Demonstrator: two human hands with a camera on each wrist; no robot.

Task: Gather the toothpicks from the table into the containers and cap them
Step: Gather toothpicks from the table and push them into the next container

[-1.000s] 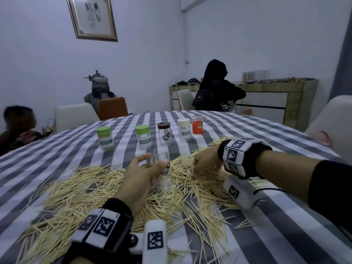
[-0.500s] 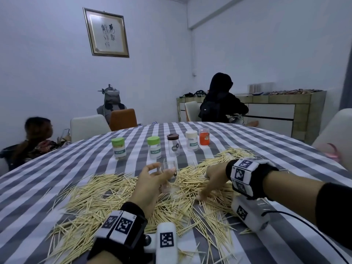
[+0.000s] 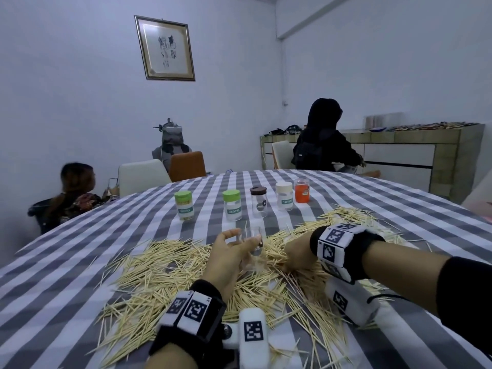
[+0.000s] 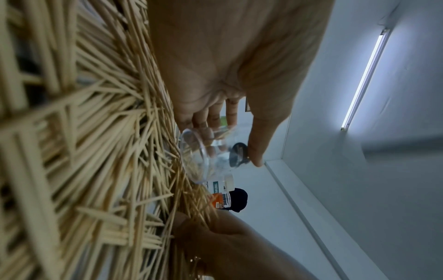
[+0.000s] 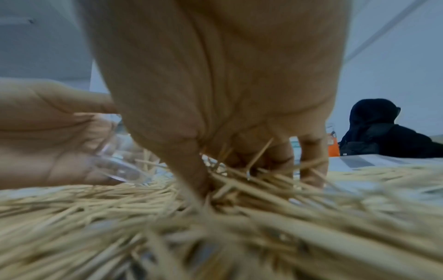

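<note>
Now L hand [image 3: 229,258] grips jar [image 3: 253,249], R hand [image 3: 296,253] in toothpicks [image 3: 159,265].

The labels on 2 green-capped containers [image 3: 232,205] and a white-capped container [image 3: 284,200] read "TOOTHPICK"; the framed calligraphy [image 3: 165,48] is illegible.

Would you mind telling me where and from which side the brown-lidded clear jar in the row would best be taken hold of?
Grip the brown-lidded clear jar around its smooth glass body, below the lid, coming from the near side. It stands upright, with a green-lidded jar and a white-lidded jar beside it, so the sides look tighter. A thumb-and-fingers wrap suits its narrow round shape.
</note>
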